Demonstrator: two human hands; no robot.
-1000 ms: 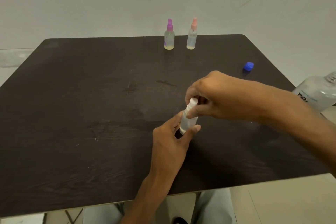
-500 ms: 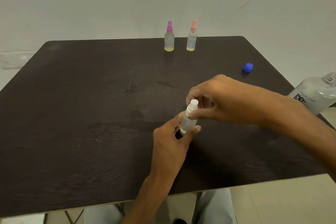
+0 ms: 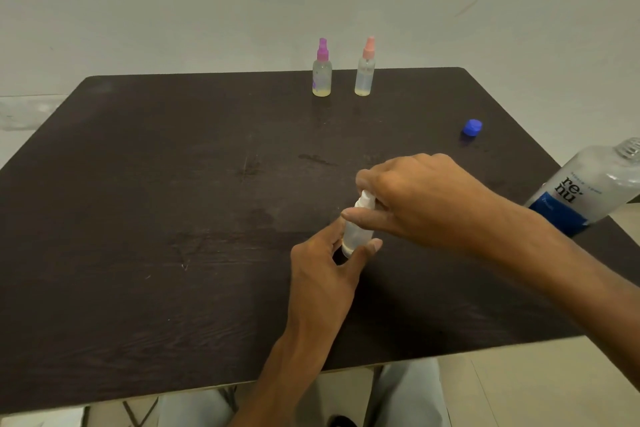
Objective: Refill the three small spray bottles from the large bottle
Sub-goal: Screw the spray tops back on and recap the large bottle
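A small clear spray bottle (image 3: pixel 358 234) with a white spray head (image 3: pixel 366 199) stands on the dark table (image 3: pixel 173 218) near its middle. My left hand (image 3: pixel 325 270) grips the bottle's body from below. My right hand (image 3: pixel 412 198) pinches the white head from the right. Two more small spray bottles stand at the table's far edge, one with a purple head (image 3: pixel 322 74), one with a pink head (image 3: pixel 365 71). The large clear bottle (image 3: pixel 585 191) with a blue label stands uncapped at the right edge. Its blue cap (image 3: pixel 472 127) lies apart on the table.
A pale wall rises right behind the table's far edge. The table's near edge runs just above my legs, and tiled floor shows to the right.
My right hand's fingers have shifted around the white spray head, now covering more of it. The left hand and the bottle have stayed in place.
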